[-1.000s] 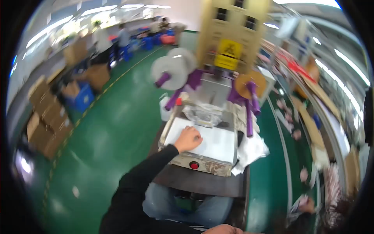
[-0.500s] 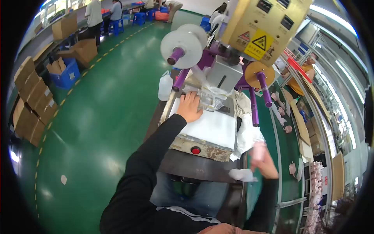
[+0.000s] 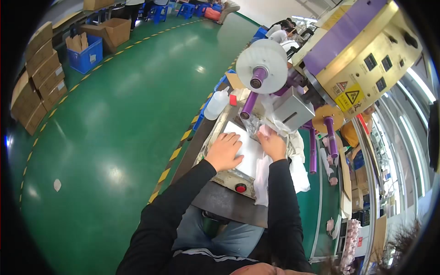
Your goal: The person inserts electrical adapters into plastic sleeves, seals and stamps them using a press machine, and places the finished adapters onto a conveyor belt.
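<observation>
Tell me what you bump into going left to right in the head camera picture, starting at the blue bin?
Blue bin → squeeze bottle → left hand → right hand → purple post → yellow warning sticker.

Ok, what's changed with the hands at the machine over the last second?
The right hand came up from beside the table's edge, where it held a pale item, to the clear film under the press. The left hand slid back from the film and now lies flat on the white plate. The red button, the film roll and the squeeze bottle stayed put.
</observation>
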### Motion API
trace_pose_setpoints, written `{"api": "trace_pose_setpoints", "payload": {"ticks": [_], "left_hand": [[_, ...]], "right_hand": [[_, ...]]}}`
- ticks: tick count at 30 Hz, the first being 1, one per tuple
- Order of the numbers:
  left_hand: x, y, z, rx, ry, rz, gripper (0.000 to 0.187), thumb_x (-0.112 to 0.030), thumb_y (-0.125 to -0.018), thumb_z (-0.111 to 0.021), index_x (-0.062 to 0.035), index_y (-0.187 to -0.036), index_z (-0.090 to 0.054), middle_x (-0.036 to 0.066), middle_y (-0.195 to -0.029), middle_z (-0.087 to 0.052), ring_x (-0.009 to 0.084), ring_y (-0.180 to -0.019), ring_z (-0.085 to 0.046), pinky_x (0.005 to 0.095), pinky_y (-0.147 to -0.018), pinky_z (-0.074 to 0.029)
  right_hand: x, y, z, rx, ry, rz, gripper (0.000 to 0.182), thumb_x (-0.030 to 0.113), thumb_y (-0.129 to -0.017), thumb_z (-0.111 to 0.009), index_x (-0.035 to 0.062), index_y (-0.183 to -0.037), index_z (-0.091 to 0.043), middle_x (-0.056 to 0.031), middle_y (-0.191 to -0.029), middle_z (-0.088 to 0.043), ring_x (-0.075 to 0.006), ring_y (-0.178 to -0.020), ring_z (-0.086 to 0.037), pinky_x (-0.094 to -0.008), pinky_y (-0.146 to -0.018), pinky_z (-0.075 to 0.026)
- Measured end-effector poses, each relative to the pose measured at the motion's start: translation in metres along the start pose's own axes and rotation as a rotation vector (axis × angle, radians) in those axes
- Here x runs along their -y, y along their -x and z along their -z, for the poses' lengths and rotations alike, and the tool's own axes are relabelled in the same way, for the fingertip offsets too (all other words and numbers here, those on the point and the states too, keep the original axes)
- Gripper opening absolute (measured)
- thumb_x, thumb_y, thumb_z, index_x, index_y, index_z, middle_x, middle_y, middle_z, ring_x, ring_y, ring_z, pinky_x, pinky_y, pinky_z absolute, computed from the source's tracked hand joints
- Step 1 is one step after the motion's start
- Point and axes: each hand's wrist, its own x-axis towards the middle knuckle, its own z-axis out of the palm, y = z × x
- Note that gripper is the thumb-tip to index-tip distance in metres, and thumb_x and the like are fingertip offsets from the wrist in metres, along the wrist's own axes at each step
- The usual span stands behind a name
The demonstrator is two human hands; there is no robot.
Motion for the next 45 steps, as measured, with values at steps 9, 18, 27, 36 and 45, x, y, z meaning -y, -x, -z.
{"api": "trace_pose_setpoints", "payload": {"ticks": [9, 18, 27, 36, 45], "left_hand": [[-0.004, -0.002, 0.006, 0.083, 0.032, 0.075, 0.042, -0.033, -0.084, -0.071, -0.0016, -0.111, -0.065, 0.018, -0.130, -0.062, 0.0347, -0.129, -0.054, 0.0483, -0.109, -0.039], [-0.009, -0.009, 0.005, 0.074, 0.024, 0.060, 0.036, -0.028, -0.083, -0.072, -0.0015, -0.106, -0.064, 0.018, -0.124, -0.063, 0.0351, -0.124, -0.056, 0.0478, -0.104, -0.042], [-0.008, 0.068, 0.039, -0.340, -0.069, 0.602, 0.030, -0.011, -0.086, -0.072, -0.0031, -0.114, -0.063, 0.012, -0.109, -0.066, 0.0306, -0.100, -0.064, 0.0428, -0.091, -0.049], [0.041, 0.115, 0.001, -0.175, 0.390, 0.688, 0.036, -0.022, -0.107, -0.059, 0.0038, -0.131, -0.052, 0.013, -0.118, -0.058, 0.0197, -0.105, -0.056, 0.0333, -0.094, -0.047], [0.037, 0.101, 0.030, -0.018, 0.274, 0.699, 0.039, -0.027, -0.110, -0.052, 0.0054, -0.133, -0.049, 0.015, -0.122, -0.057, 0.0207, -0.110, -0.054, 0.0336, -0.099, -0.044]], "right_hand": [[-0.006, -0.029, -0.028, -0.178, 0.108, 0.254, 0.071, 0.065, -0.088, -0.063, 0.0012, -0.119, -0.069, -0.0230, -0.112, -0.072, -0.0421, -0.105, -0.069, -0.0495, -0.088, -0.054], [-0.001, -0.019, -0.002, 0.294, -0.203, 0.050, 0.077, 0.054, -0.093, -0.067, -0.0062, -0.139, -0.052, -0.0323, -0.139, -0.056, -0.0440, -0.132, -0.052, -0.0470, -0.112, -0.041], [-0.111, 0.173, -0.051, -0.621, -0.549, -0.250, 0.075, 0.022, -0.093, -0.070, -0.0073, -0.152, -0.034, -0.0328, -0.148, -0.043, -0.0441, -0.138, -0.045, -0.0498, -0.117, -0.035], [-0.110, 0.271, 0.057, 0.219, -0.751, -0.115, 0.084, 0.035, -0.099, -0.069, -0.0056, -0.157, -0.025, -0.0219, -0.126, -0.067, -0.0274, -0.114, -0.067, -0.0340, -0.095, -0.053], [-0.197, 0.328, 0.155, 0.294, -0.549, -0.214, 0.059, 0.037, -0.100, -0.068, -0.0012, -0.142, -0.053, -0.0155, -0.119, -0.072, -0.0272, -0.106, -0.071, -0.0375, -0.091, -0.056]]}}
